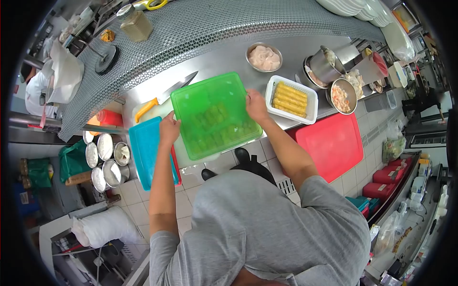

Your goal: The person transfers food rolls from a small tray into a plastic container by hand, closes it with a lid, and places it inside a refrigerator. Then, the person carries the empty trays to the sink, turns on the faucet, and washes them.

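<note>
A translucent green plastic lid [210, 97] spans the space between my hands over the worktop. My left hand [170, 127] is closed on its left edge, and my right hand [256, 106] grips the right edge, fingers partly hidden. Several roll-shaped pieces show dimly through the green plastic; whether they touch it I cannot tell. Just right of my right hand, a white plastic basket [311, 106] holds several yellow rolls [289, 99]. A knife [166, 95] with a yellow handle lies beyond my left hand. Below that hand is a teal lid [144, 152], overlapping a red one.
A metal bowl of pale meat [264, 58] stands at the back. On the right are a bowl of chopped pink-and-white food [340, 98], a metal pot [326, 64] and a red lid [334, 148]. Several metal canisters [111, 172] stand left. A perforated shelf [200, 28] runs above.
</note>
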Motion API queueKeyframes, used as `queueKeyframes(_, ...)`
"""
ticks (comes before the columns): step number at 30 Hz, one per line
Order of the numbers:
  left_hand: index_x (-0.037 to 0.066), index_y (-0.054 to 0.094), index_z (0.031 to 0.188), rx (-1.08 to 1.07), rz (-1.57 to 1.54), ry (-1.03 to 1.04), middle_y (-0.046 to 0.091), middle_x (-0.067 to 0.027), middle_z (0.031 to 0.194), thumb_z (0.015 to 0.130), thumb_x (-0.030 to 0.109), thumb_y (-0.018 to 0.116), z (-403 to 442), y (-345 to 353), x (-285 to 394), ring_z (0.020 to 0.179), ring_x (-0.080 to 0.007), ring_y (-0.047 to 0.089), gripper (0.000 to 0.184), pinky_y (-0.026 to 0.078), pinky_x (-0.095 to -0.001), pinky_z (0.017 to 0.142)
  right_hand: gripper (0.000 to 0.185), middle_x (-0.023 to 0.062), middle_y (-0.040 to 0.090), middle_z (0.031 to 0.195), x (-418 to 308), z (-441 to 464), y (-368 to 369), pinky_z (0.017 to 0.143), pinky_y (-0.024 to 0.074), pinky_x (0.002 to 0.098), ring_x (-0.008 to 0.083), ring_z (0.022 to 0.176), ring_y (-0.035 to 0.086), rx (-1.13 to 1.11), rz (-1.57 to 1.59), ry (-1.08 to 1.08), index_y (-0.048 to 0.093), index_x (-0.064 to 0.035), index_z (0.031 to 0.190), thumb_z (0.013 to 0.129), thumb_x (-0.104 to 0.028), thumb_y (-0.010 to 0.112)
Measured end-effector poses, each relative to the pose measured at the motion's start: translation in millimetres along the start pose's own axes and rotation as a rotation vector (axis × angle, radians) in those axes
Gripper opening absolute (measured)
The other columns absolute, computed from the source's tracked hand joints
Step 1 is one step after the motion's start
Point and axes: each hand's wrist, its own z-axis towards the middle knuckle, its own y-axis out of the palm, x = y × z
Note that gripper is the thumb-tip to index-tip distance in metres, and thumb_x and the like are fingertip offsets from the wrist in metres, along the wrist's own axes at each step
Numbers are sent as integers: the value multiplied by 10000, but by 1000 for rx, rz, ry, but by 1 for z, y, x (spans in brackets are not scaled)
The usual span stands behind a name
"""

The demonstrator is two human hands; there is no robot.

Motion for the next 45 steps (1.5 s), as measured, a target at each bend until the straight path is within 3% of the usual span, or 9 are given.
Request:
queueKeyframes(6,1,590,1342,74,269,160,668,-183,813,863,104,708,-4,6,0,784,-363,645,504,531,-468,738,262,253,642,1041,1,-6,10,908,502,521,464,1033,602,33,-76,44,651,-22,1136,889,-11,564)
queueKeyframes(15,47,594,1344,64,131,-15,688,-228,894,961,164,613,-27,24,-3,881,-380,688,401,533,-492,811,203,265,646,1018,1,-30,8,909,485,532,471,1010,595,55,-10,85,655,4,1055,901,-20,525)
queueKeyframes(18,36,637,1245,14,125,62,677,-249,877,1003,205,566,-42,27,-14,807,-376,705,304,555,-481,730,167,275,646,1014,-1,-27,8,894,488,529,477,970,602,-7,19,184,643,14,1045,959,-79,534)
queueKeyframes(23,-19,656,1141,-233,-56,-154,690,-223,886,1039,329,554,-108,19,-10,613,-299,696,377,563,-376,524,234,305,625,979,21,-44,8,886,473,551,490,960,591,-119,-60,209,619,34,994,996,-178,519)
queueKeyframes(25,2,637,1117,-271,-463,-394,676,-137,941,1041,353,559,-122,18,5,761,-202,678,367,597,-337,645,306,309,621,960,27,-61,4,881,470,552,494,954,588,-104,19,205,609,43,958,1014,-237,499)
queueKeyframes(29,49,566,1301,-228,-674,-385,677,-120,1109,1019,427,607,-124,32,17,905,-228,683,473,608,-357,684,387,310,625,940,14,-76,-9,868,471,546,496,933,594,-110,72,322,612,50,917,1025,-303,496)
queueKeyframes(38,36,511,1396,-339,-1212,-558,654,-132,1288,952,471,702,-117,23,9,1130,-295,658,651,575,-503,913,601,315,654,1042,1,-72,-36,872,493,495,465,974,636,-379,135,505,635,74,973,971,-525,579)
queueKeyframes(40,31,511,1396,-352,-1232,-561,652,-129,1297,947,465,711,-118,21,6,1130,-296,661,655,583,-496,899,677,305,660,1083,-3,-74,-33,880,503,475,427,995,657,-385,42,457,632,93,1030,948,-578,595)
queueKeyframes(45,52,507,1404,-364,-1238,-541,651,-121,1299,946,439,719,-124,20,-3,1116,-293,668,636,596,-488,869,747,276,657,1109,-23,-87,-44,884,514,428,329,1029,659,-369,397,687,596,106,1154,924,-603,638)
